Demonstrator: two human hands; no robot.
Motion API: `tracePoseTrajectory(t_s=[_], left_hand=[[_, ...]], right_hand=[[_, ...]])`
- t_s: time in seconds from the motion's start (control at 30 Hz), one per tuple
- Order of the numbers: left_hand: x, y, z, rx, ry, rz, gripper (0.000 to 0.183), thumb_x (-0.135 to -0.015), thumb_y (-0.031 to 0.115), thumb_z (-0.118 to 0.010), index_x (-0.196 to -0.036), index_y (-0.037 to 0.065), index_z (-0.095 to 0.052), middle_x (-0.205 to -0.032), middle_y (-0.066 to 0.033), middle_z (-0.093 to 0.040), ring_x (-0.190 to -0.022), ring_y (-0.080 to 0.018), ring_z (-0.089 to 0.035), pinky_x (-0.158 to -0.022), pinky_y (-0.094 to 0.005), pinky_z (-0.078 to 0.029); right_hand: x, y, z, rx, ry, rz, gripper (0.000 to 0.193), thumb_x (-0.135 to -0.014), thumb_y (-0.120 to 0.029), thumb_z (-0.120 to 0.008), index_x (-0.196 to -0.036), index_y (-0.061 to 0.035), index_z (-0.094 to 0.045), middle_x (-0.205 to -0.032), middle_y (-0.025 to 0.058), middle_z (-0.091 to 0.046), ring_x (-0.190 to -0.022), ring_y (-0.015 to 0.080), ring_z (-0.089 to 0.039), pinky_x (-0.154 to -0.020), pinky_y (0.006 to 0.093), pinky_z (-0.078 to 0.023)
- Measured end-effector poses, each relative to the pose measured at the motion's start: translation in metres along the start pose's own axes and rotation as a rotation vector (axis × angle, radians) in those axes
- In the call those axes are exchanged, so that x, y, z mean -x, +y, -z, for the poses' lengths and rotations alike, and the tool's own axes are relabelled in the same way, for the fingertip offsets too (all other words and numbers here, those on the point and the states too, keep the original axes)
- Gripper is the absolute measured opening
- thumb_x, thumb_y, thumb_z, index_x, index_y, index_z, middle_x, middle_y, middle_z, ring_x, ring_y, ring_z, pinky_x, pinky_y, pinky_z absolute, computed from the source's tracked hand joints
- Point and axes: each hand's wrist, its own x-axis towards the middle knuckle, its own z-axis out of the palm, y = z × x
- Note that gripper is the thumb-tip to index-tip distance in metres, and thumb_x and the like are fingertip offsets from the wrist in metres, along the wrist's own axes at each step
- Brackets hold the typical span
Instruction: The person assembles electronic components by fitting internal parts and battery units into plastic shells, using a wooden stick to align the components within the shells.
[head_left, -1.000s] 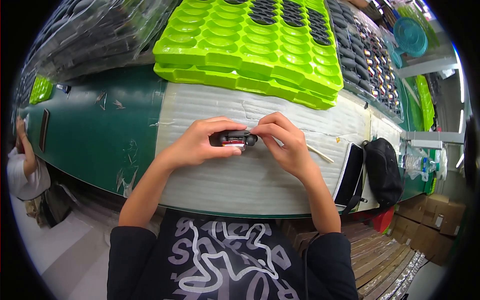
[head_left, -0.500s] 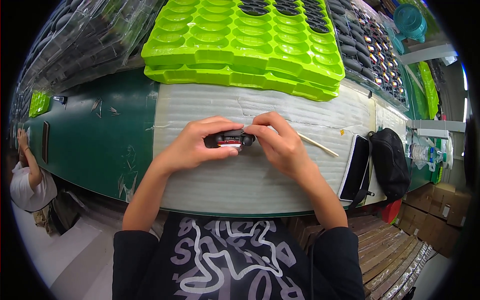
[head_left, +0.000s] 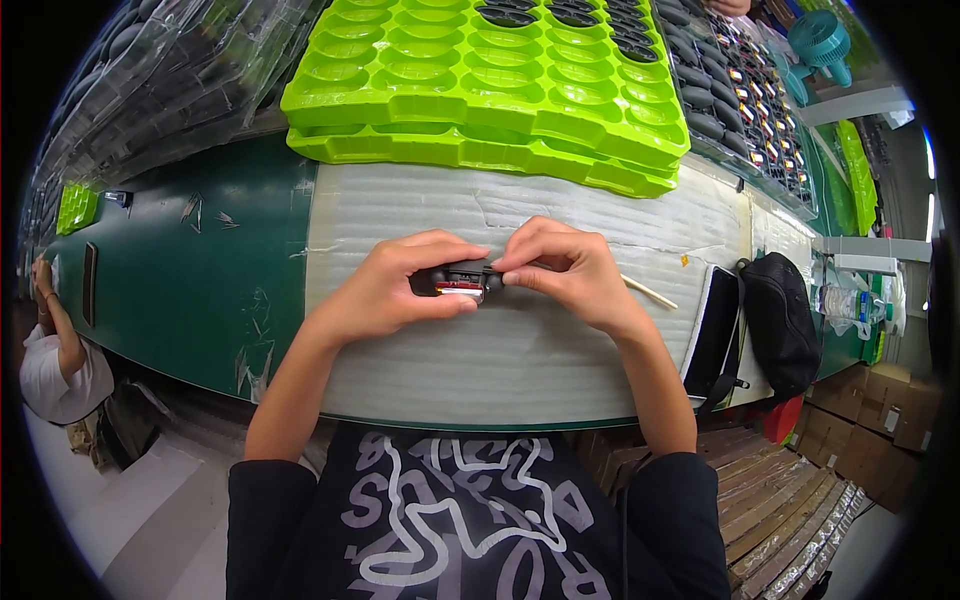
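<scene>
Fingers and thumb of the left hand (head_left: 385, 288) grip a black oval casing (head_left: 466, 268), its red and silver insides showing on the wearer's side; fingertips of the right hand (head_left: 572, 270) are pinched together at its right end, though whether on a small part I cannot tell. Underneath spreads a white foam sheet (head_left: 480, 375), bearing a thin wooden stick (head_left: 651, 293). Farther off, stacked lime-green trays (head_left: 420, 107) hold black oval pieces (head_left: 508, 17)

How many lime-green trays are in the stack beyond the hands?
2 visible: the upper tray and the lower tray directly beneath it. Any others may be hidden.
</scene>
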Motion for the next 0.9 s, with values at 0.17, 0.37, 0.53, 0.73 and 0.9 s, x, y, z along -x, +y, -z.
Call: tracePoseTrajectory(t_s=[0.17,0.37,0.53,0.73,0.9], left_hand=[[0.000,0.001,-0.001,0.021,0.003,0.001,0.045,-0.072,0.013,-0.071,-0.114,0.003,-0.059,-0.102,-0.0102,-0.060,-0.091,-0.0201,-0.058,-0.082,-0.0294,-0.045],[-0.001,-0.001,0.003,0.019,0.006,0.010,0.043,-0.073,0.012,-0.071,-0.113,0.002,-0.059,-0.103,-0.0096,-0.060,-0.091,-0.0172,-0.057,-0.080,-0.0278,-0.045],[0.000,0.003,0.002,0.074,0.035,0.064,0.041,-0.075,0.012,-0.070,-0.112,0.000,-0.059,-0.103,-0.0089,-0.060,-0.091,-0.0148,-0.056,-0.079,-0.0262,-0.045],[-0.002,0.004,0.000,0.056,0.035,0.059,0.040,-0.074,0.012,-0.070,-0.111,0.000,-0.060,-0.102,-0.0087,-0.060,-0.091,-0.0153,-0.056,-0.080,-0.0263,-0.045],[0.002,0.002,-0.001,-0.004,0.082,0.049,0.039,-0.074,0.011,-0.069,-0.110,0.000,-0.059,-0.101,-0.0097,-0.059,-0.091,-0.0172,-0.056,-0.081,-0.0265,-0.045]], right_hand=[[0.001,0.003,0.000,0.018,0.006,0.004,0.016,-0.076,0.007,-0.065,-0.090,0.0013,-0.066,-0.095,0.0071,-0.057,-0.085,0.0118,-0.057,-0.071,0.0229,-0.047],[-0.001,-0.006,0.002,0.061,0.025,0.016,0.034,-0.076,0.000,-0.069,-0.109,-0.0025,-0.060,-0.096,0.0055,-0.055,-0.076,0.0084,-0.049,-0.076,0.0236,-0.044],[0.005,-0.021,0.016,0.469,0.125,0.131,0.035,-0.072,-0.005,-0.071,-0.105,-0.0039,-0.058,-0.099,0.0041,-0.054,-0.075,0.0146,-0.047,-0.075,0.0269,-0.043],[0.015,-0.011,0.019,1.060,0.184,0.139,0.020,-0.074,-0.007,-0.066,-0.088,-0.0040,-0.053,-0.091,0.0086,-0.054,-0.081,0.0266,-0.050,-0.072,0.0339,-0.043],[0.007,-0.004,0.010,0.986,0.293,0.239,0.013,-0.077,-0.008,-0.062,-0.084,-0.0046,-0.052,-0.080,0.0089,-0.055,-0.077,0.0264,-0.052,-0.069,0.0354,-0.043]])
